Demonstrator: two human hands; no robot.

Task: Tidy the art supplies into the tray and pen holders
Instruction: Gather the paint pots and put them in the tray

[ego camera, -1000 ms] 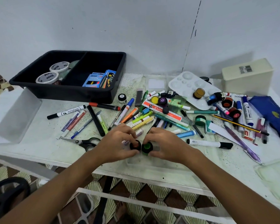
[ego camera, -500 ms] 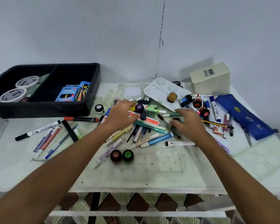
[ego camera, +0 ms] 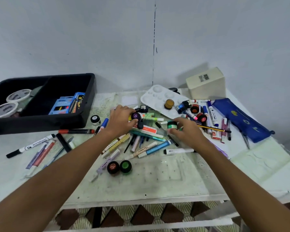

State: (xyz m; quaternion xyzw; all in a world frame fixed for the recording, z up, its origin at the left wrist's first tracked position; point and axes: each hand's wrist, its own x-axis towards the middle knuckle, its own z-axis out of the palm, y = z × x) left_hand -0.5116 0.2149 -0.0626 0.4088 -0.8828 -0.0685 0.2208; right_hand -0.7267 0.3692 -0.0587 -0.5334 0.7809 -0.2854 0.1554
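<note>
My left hand [ego camera: 120, 120] grips a purple-lidded paint pot [ego camera: 135, 116] in the middle of the marker pile. My right hand [ego camera: 186, 131] pinches a green paint pot [ego camera: 172, 125] just right of it. A red-lidded pot [ego camera: 113, 167] and a green-lidded pot [ego camera: 125, 166] stand side by side near the table's front. Several markers and pens [ego camera: 147, 148] lie scattered between them. The black tray [ego camera: 45, 121] sits at the back left with tape rolls [ego camera: 18, 95] and a blue crayon box [ego camera: 65, 105] inside.
A white paint palette [ego camera: 157, 99] with a brown pot, more pots and markers, a blue pencil case [ego camera: 241, 119] and a cream box [ego camera: 206, 84] fill the back right. A whiteboard marker [ego camera: 30, 146] and pens lie at the left. A white-lidded pot [ego camera: 95, 119] stands by the tray.
My hands let go of the red and green pots at the front, reached back into the pile, and each closed on another paint pot. The camera view shifted right.
</note>
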